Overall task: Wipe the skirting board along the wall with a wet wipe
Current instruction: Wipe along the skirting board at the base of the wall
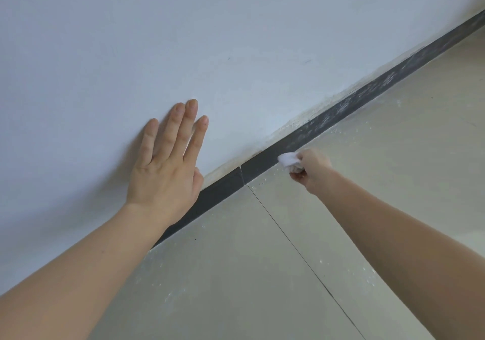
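A dark grey skirting board [265, 161] runs diagonally from lower left to upper right where the white wall [236, 38] meets the floor. My right hand [311, 168] grips a bunched white wet wipe [287, 159] and holds it against the board's lower edge. To the right of the wipe the board is streaked with whitish dust [372, 88]; to its left it looks plain dark. My left hand [168, 161] rests flat on the wall, fingers straight and spread, just above the board.
Pale beige floor tiles [262, 274] fill the lower right, crossed by a thin dark grout line [301, 255] and flecked with white specks near the board. A vertical joint [241, 175] splits the skirting board beside my left hand.
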Available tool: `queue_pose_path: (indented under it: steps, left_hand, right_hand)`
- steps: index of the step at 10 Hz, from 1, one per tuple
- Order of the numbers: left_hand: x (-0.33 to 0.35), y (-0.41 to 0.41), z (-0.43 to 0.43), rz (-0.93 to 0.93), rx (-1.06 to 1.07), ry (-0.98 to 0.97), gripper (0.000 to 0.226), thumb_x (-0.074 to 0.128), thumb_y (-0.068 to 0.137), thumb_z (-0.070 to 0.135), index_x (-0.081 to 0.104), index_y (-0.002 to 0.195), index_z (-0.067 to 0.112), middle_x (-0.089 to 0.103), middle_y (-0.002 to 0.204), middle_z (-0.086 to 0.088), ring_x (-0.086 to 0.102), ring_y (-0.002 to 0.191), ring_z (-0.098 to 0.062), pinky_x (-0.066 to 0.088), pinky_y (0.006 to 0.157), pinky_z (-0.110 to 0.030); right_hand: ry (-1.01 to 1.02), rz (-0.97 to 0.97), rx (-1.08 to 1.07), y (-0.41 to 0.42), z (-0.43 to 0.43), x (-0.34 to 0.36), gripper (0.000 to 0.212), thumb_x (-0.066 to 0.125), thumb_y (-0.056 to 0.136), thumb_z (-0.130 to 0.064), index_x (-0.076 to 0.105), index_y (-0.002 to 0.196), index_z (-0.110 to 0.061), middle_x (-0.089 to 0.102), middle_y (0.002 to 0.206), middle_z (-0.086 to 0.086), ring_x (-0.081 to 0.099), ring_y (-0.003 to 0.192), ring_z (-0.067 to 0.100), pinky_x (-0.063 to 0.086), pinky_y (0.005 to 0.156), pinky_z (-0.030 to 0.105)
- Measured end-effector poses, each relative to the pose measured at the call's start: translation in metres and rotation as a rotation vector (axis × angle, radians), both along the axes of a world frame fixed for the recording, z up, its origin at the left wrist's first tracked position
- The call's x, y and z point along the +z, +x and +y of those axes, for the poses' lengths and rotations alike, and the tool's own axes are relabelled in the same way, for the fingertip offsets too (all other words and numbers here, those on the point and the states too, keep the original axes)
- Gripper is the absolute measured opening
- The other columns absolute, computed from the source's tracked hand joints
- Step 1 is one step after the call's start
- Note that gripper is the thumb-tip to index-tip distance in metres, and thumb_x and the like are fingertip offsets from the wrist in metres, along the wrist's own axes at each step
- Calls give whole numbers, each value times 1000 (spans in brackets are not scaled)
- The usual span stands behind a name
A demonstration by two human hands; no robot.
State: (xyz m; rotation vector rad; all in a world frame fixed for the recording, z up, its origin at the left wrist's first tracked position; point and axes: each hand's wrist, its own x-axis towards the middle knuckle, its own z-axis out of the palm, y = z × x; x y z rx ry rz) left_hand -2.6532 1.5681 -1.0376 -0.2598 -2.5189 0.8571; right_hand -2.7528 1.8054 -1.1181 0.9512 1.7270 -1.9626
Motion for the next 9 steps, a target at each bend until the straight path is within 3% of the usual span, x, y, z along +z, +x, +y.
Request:
queue_pose_path:
  steps: [1, 3, 4, 6, 7, 8, 9]
  left_hand:
    - [5, -5, 11, -41, -26, 16, 82, 42, 89, 31, -3, 154, 10, -16, 159, -12, -14, 147, -24, -11, 118, -43]
    - [17, -31, 38, -47, -80, -12, 82, 38, 88, 32, -8, 152, 9, -20, 158, -10, -20, 145, -21, -17, 117, -40]
    - [27, -46, 48, -42, -103, -33, 80, 35, 88, 32, -6, 152, 8, -20, 158, -12, -17, 146, -23, -14, 118, -40]
    - [56, -66, 68, -159, -152, -20, 77, 40, 86, 27, 10, 154, 11, -9, 160, -14, -8, 148, -27, -9, 120, -42]
    - [78, -75, 75, -231, -222, -50, 71, 39, 83, 18, 20, 152, 11, -1, 160, -18, -2, 148, -33, -8, 120, -44]
    - [104, -83, 76, -218, -308, -70, 68, 32, 84, 13, 22, 151, 8, 2, 159, -19, -1, 147, -34, -8, 120, -44]
    - [116, -91, 77, -223, -308, -140, 65, 23, 89, 10, 11, 153, 9, -4, 160, -17, -7, 147, -33, -10, 119, -45]
  right_hand:
    - [37, -69, 171, 34, -8, 2, 13, 49, 91, -7, 46, 104, -11, 47, 77, 4, 50, 63, 16, 48, 55, 27]
    - [107, -87, 341, 41, -6, 34, 4, 48, 91, -4, 51, 91, -6, 50, 73, 8, 50, 59, 18, 47, 57, 27]
    - [162, -105, 355, 25, 3, 51, 5, 47, 92, -6, 49, 97, -7, 47, 71, 7, 47, 57, 17, 45, 59, 26]
    - [248, -82, 421, 10, 20, 86, 9, 48, 92, -12, 50, 102, -12, 45, 72, 1, 45, 59, 12, 46, 53, 23]
    - [330, -194, 574, -4, 27, 122, 21, 53, 90, -8, 54, 111, -10, 52, 79, 1, 45, 61, 15, 33, 43, 17]
    - [667, -108, 946, -19, 37, 137, 15, 56, 86, -2, 52, 99, -9, 61, 115, 9, 46, 65, 17, 23, 44, 18]
    - [804, -124, 1003, -38, 33, 165, 14, 54, 89, -6, 46, 80, -13, 57, 124, 10, 46, 61, 18, 22, 45, 17]
